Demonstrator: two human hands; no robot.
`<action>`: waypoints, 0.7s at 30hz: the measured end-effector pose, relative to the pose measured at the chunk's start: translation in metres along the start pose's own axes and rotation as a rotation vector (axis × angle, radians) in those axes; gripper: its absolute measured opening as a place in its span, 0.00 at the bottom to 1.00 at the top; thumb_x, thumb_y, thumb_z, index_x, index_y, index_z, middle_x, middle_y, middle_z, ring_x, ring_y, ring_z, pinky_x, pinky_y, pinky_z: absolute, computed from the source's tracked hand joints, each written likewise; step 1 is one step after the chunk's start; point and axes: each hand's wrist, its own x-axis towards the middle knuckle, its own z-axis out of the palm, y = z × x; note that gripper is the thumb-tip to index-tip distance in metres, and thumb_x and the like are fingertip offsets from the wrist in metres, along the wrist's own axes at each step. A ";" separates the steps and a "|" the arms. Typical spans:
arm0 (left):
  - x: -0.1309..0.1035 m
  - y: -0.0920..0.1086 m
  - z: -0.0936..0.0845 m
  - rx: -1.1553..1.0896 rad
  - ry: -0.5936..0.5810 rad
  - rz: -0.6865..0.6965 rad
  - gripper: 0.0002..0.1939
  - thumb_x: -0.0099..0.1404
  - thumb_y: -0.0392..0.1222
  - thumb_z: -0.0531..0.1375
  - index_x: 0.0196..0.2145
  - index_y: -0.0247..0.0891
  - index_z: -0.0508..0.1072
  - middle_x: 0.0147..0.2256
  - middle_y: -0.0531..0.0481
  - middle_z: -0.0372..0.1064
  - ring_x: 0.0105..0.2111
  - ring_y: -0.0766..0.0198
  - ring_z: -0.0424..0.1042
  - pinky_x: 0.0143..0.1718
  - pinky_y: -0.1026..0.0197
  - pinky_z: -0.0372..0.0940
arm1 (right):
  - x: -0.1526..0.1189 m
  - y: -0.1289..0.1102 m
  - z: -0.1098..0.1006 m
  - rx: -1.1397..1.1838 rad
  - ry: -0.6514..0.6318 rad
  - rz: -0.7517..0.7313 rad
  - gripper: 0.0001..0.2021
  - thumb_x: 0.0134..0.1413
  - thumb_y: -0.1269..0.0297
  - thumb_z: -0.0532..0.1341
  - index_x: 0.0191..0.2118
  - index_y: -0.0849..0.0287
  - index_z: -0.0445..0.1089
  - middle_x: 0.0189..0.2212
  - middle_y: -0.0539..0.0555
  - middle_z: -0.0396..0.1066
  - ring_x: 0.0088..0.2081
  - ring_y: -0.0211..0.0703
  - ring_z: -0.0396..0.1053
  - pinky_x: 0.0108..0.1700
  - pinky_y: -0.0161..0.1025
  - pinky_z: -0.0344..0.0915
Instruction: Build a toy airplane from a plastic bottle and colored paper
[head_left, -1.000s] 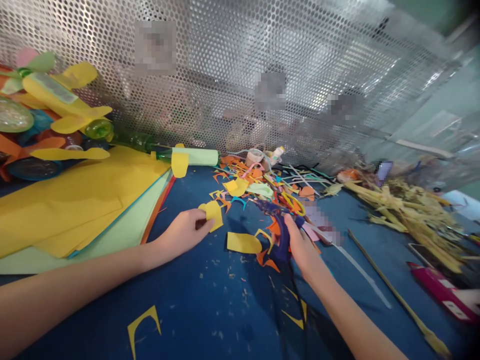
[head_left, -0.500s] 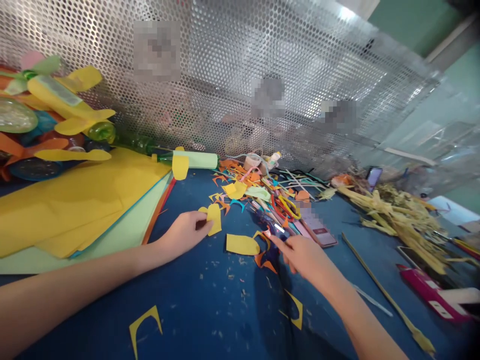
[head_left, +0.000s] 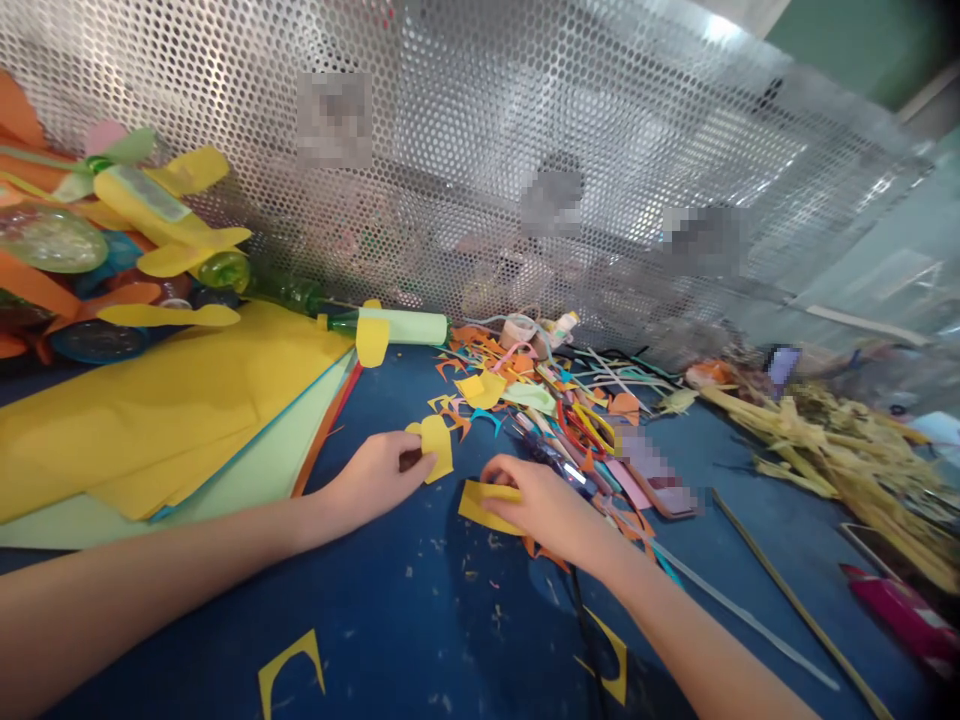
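Note:
Between the thumb and fingers of my left hand [head_left: 382, 472] is a yellow paper cutout [head_left: 437, 450] with one rounded end, held just above the blue table. A bit of yellow behind it is partly covered by my fingers. To the right, my right hand [head_left: 536, 500] has its fingers and thumb on a second yellow paper cutout [head_left: 478, 505], whose right part my hand hides. Orange paper offcuts [head_left: 551, 555] lie just under that wrist. Yellow offcuts with curved cut edges lie nearer me, one on the left [head_left: 289, 665] and one on the right [head_left: 616, 655].
Stacked coloured sheets [head_left: 187, 400] lie at left, below bottles with paper blades [head_left: 150, 210]. A paper-wrapped green bottle [head_left: 405, 327], paper scraps [head_left: 487, 385], scissors [head_left: 592, 430] and a phone [head_left: 656, 470] sit farther back. A thin stick [head_left: 795, 600] and dried husks [head_left: 795, 430] are at right. A perforated metal panel [head_left: 450, 120] stands behind.
My right hand has moved left from the orange and yellow offcuts onto the yellow cutout on the table. My left hand keeps its cutout. The view has shifted slightly.

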 end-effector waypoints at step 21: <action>0.002 -0.002 -0.001 -0.026 -0.067 -0.025 0.11 0.60 0.44 0.53 0.27 0.36 0.71 0.24 0.52 0.65 0.24 0.65 0.64 0.25 0.64 0.56 | 0.005 -0.004 0.028 0.435 0.123 -0.016 0.11 0.53 0.67 0.55 0.38 0.56 0.75 0.38 0.51 0.76 0.39 0.42 0.73 0.44 0.41 0.68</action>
